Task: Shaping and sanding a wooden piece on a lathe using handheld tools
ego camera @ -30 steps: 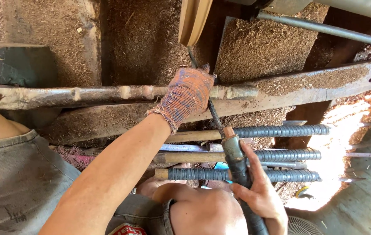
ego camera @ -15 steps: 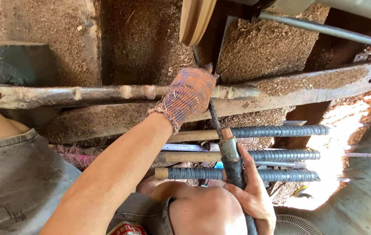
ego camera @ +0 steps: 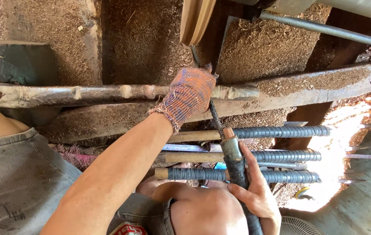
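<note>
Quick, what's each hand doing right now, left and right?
Left hand: gloved, closed on the thin steel shaft.
Right hand: bare, closed around the tool handle.

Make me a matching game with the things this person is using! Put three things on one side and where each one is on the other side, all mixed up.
Things:
1. glove
2. long tool with a taped handle
3. wrapped rods

Places:
A. lying side by side under the tool
B. on the left hand
C. held in the bare right hand

Pairs: 1-B, 2-C, 3-A
</note>
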